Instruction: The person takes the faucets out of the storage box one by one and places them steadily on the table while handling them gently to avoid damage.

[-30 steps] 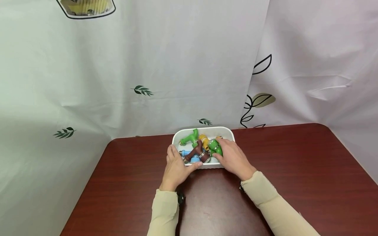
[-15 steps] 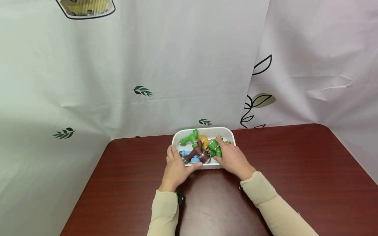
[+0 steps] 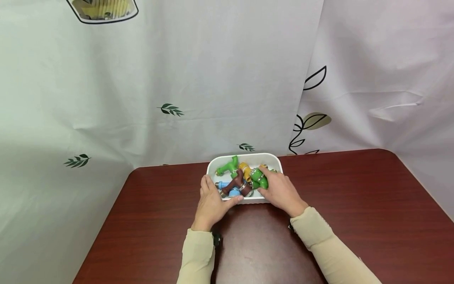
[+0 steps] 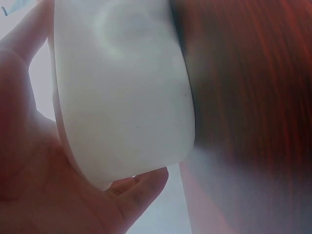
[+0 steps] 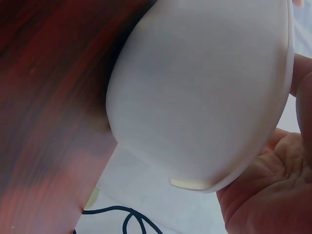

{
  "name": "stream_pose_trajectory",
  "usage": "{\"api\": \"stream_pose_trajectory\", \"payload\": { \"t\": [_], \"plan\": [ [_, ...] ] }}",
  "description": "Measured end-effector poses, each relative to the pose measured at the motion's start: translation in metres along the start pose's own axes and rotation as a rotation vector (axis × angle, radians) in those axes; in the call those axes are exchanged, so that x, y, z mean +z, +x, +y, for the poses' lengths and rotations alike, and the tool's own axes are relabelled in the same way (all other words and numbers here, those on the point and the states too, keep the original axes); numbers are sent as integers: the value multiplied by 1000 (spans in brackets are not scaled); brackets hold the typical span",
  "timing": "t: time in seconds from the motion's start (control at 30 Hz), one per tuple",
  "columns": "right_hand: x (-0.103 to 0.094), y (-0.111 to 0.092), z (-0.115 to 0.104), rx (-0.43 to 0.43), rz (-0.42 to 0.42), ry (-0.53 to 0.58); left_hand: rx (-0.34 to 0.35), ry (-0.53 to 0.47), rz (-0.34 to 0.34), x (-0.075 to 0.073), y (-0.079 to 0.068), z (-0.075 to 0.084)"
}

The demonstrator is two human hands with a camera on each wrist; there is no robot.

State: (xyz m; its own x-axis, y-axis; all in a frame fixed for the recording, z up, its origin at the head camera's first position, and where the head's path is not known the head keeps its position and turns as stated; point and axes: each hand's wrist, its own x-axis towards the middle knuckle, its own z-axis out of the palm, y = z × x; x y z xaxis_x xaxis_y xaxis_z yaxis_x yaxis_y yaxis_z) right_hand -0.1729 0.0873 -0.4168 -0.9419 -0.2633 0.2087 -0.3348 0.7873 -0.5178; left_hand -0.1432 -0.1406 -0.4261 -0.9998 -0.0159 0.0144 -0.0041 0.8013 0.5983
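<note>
A white plastic tray [image 3: 216, 159] stands near the table's far edge, holding several coloured tap-like pipe fittings. My left hand [image 3: 210, 203] grips its near left corner, thumb along the front rim and fingers over the left side. The left wrist view shows that hand [image 4: 53, 180] around the tray's white wall [image 4: 122, 97]. At the right end, my right hand [image 3: 281, 191] reaches over the rim, its thumb and fingers around a green fitting [image 3: 258, 175]. In the right wrist view the tray wall [image 5: 195, 92] hides what the right hand [image 5: 273, 180] holds.
Inside the tray lie a brown fitting [image 3: 237, 181], a yellow one [image 3: 244, 169], another green one [image 3: 227, 167] and blue ones [image 3: 234, 192]. A dark red wooden table [image 3: 152, 209] carries the tray. Behind hangs a pale leaf-patterned curtain [image 3: 213, 79].
The green fitting under my right hand has shifted and turned slightly, and the right fingers moved a little with it. My left hand and the tray stay almost still.
</note>
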Motion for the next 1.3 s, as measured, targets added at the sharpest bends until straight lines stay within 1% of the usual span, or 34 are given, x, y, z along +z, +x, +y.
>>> {"api": "stream_pose_trajectory", "payload": {
  "t": [0.13,0.37,0.6,0.9,1.13,1.3],
  "plan": [
    [0,0,1,16,0,34,4,-6,1,0,0,0],
    [-1,-2,3,-1,55,75,17,-9,10,1,0,0],
    [-4,-5,2,2,77,120,18,-7,14,2,1,0],
    [-11,-10,4,-32,132,140,15,-11,18,1,0,0],
    [-13,-12,9,-93,188,159,11,-8,19,1,1,-1],
    [-14,-15,10,-118,225,171,5,-9,21,1,0,0]
  ]
}}
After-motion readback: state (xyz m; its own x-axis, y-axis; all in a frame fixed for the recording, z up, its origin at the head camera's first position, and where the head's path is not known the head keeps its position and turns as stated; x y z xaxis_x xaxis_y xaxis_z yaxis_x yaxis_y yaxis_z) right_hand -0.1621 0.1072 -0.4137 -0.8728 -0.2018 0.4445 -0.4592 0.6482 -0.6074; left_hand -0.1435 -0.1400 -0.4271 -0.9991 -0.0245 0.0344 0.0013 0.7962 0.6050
